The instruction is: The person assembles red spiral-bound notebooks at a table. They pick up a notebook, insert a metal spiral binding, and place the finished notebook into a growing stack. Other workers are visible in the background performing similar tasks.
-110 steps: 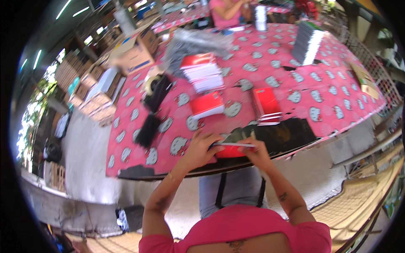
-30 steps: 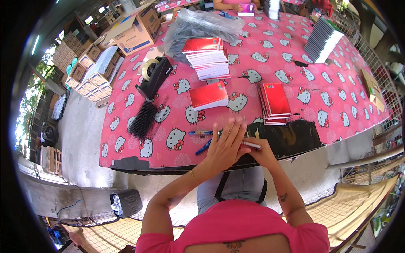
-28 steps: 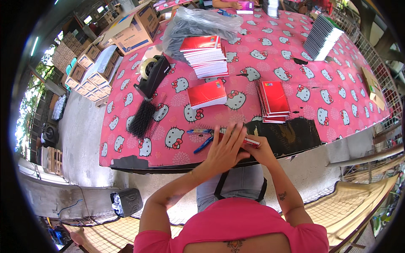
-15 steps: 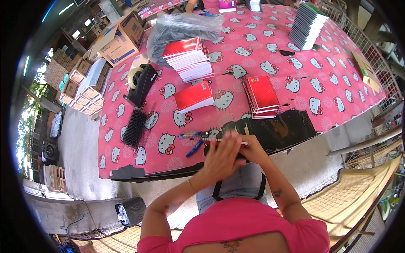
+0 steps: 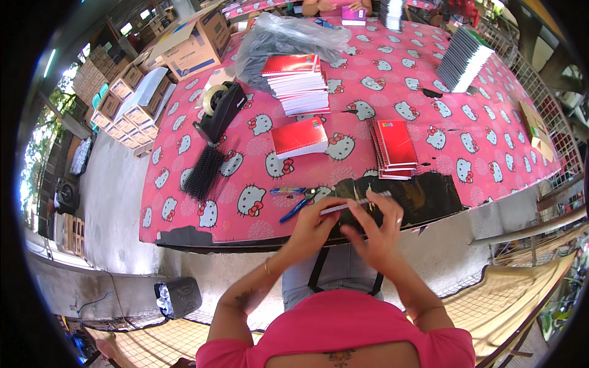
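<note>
A thin red-covered notebook (image 5: 335, 209), seen almost edge-on, is held just above the table's front edge. My left hand (image 5: 311, 226) is closed on its left end, thumb and fingers pinching it. Against its right part, my right hand (image 5: 381, 232) has its fingers apart and its thumb out, fingertips touching the edge. The notebook's faces are mostly hidden. Left of my hands lie blue-handled pliers (image 5: 296, 209). Beyond them is a small pile of red-covered sheets (image 5: 300, 137); several spiral-bound red notebooks (image 5: 396, 147) are stacked to the right.
A pink patterned cloth (image 5: 429, 144) covers the table. Black plastic coils (image 5: 202, 173), a tape dispenser (image 5: 222, 113) and a tall red stack (image 5: 296, 86) stand left. Dark notebooks (image 5: 461, 61) stand far right; cartons (image 5: 195, 46) far left. Across the table, another person's hand (image 5: 316, 7) shows.
My left hand has moved from lying flat across the notebook to gripping its left end. My right hand has loosened and spread its fingers at the right end. The view has shifted slightly.
</note>
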The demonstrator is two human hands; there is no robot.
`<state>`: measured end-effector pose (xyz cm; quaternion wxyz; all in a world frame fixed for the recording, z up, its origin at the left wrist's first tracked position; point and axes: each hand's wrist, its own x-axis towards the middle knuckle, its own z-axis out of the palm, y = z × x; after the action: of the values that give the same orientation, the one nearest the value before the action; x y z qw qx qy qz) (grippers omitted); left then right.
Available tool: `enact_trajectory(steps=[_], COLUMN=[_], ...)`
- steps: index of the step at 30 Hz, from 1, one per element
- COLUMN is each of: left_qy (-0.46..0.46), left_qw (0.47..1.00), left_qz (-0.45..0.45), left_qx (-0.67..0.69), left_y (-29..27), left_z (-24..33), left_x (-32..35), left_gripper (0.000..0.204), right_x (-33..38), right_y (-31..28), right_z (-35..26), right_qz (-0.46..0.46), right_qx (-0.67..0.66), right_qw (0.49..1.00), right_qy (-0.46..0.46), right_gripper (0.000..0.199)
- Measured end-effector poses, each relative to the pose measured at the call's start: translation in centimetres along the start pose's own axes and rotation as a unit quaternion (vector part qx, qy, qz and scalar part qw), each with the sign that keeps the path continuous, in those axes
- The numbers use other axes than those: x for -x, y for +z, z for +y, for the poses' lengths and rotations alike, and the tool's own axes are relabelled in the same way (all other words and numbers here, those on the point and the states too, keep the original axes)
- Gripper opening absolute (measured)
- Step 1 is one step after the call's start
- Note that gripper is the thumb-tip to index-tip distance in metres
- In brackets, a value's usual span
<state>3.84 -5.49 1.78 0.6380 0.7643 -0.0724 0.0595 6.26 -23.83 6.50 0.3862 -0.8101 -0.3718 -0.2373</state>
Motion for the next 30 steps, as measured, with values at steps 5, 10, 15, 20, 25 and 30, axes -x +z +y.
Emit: enact_trajectory(steps=[5, 10, 15, 20, 25, 30], left_qy=[0.083, 0.122, 0.07, -0.215, -0.257, -0.254], left_qw=[0.963, 0.824, 0.863, 0.942, 0.881, 0.872], left_qz=[0.0, 0.032, 0.166, 0.135, 0.049, 0.054], left_qx=[-0.256, -0.552, -0.471, 0.217, 0.394, 0.415], left_y=[-2.9, -7.9, -6.5, -4.3, -2.6, -2.1], left_z=[-0.3, -1.7, -1.6, 0.9, 2.0, 1.5], left_x=[-2.1, 0.3, 2.1, 3.0, 3.3, 3.4], left_gripper=[0.041, 0.042, 0.035, 0.031, 0.035, 0.043], right_x=[-1.6, -2.0, -2.2, -2.3, -2.4, -2.5], right_y=[2.5, 3.4, 3.9, 4.4, 4.3, 4.4], right_z=[4.2, 4.0, 3.3, 3.4, 3.3, 3.3], right_qz=[-0.1, -0.066, -0.055, -0.07, -0.076, -0.061], right_qx=[0.053, 0.048, 0.052, 0.07, 0.064, 0.052], right_qw=[0.992, 0.996, 0.997, 0.995, 0.994, 0.996], right_qy=[-0.056, -0.037, -0.005, 0.014, 0.033, 0.029], right_gripper=[0.029, 0.024, 0.022, 0.019, 0.017, 0.017])
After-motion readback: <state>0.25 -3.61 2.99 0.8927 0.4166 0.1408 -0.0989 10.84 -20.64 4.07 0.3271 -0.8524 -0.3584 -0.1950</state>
